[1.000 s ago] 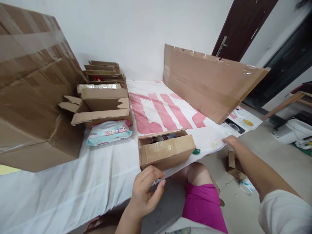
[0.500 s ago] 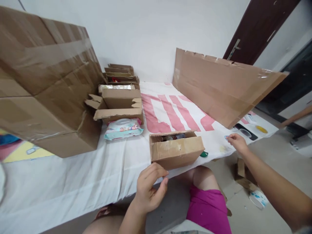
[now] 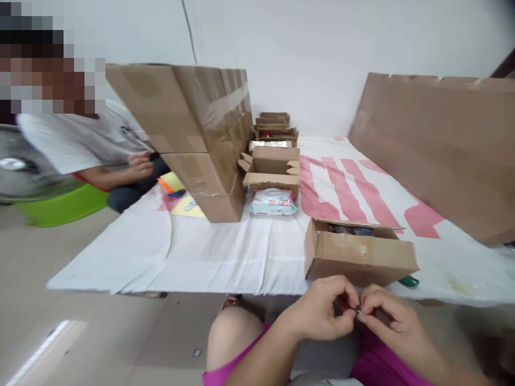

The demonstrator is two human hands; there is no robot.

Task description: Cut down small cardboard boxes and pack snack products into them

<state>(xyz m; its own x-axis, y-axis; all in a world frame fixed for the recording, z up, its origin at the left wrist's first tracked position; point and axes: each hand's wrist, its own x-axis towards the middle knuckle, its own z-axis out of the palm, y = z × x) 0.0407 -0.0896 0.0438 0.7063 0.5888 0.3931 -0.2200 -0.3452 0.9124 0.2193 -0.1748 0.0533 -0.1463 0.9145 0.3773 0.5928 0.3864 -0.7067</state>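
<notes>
In front of my body, over my lap, both hands meet below the near cardboard box (image 3: pixel 364 260). My left hand (image 3: pixel 328 311) pinches thumb and forefinger together at one end of a small thin piece (image 3: pixel 360 312). My right hand (image 3: pixel 392 316) grips the other end between thumb and fingertips. The piece is pale and narrow; too little of it shows to tell its kind. Inside the box lie dark and greyish items, mostly hidden by its front wall. A green object (image 3: pixel 409 281) pokes out beside the box's right end.
A wet-wipes pack (image 3: pixel 273 202) lies before an open carton (image 3: pixel 271 179), with more cartons behind. Stacked cardboard (image 3: pixel 201 118) stands left; a cardboard panel (image 3: pixel 438 145) stands right. Beyond the stack sits another person (image 3: pixel 96 134). A white cloth (image 3: pixel 201 262) covers the table.
My right hand has come in from the table's right side with the small piece and met my left hand. The view has swung left, bringing the other person into sight.
</notes>
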